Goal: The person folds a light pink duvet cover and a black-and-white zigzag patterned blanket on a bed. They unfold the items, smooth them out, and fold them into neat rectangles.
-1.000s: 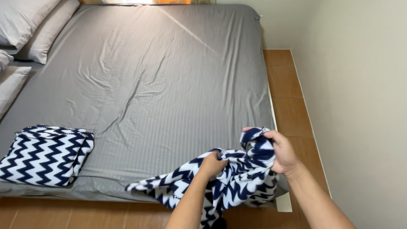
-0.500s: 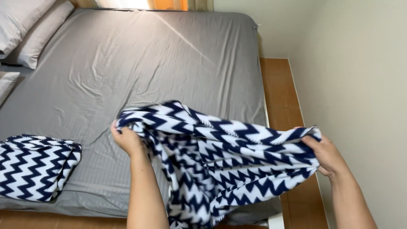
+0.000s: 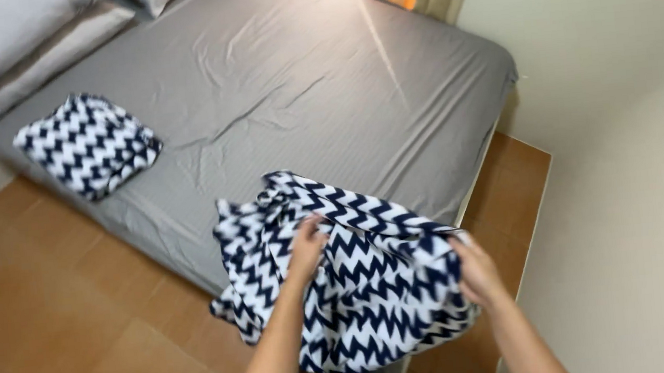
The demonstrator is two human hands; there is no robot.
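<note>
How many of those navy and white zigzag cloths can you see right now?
2. One zigzag cloth is held open at the near bed edge by the left hand and right hand. A folded zigzag cloth lies on the grey bed near the pillows.

Both forearms extended forward; left hand (image 3: 307,244) fingers curled, right hand (image 3: 476,271) seemingly clenched, blurred.

Grey sheet (image 3: 297,76) bare mid-bed; folded blanket (image 3: 88,143) near left edge, pillows (image 3: 18,42) at head, wall (image 3: 636,141) close right.
</note>
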